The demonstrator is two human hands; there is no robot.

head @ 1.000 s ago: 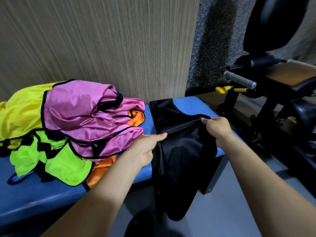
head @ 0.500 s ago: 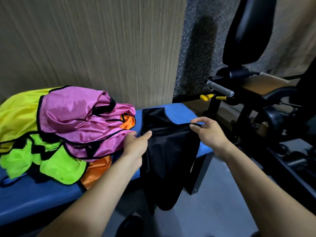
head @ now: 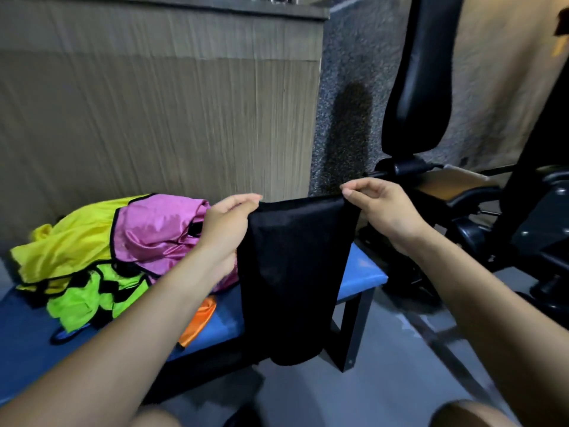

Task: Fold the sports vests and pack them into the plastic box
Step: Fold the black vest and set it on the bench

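Above the blue padded worktop (head: 360,277), the left hand (head: 226,224) and right hand (head: 380,208) are pinching a limp black mesh vest (head: 292,272) taut, fingers curled, likely needing a halving fold next.

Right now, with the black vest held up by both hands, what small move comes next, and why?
Probably lower the black vest flat onto the bare blue bench and fold it there. The left hand and right hand each pinch a top corner, so it hangs straight, its lower end below the bench edge. No plastic box is in view yet.
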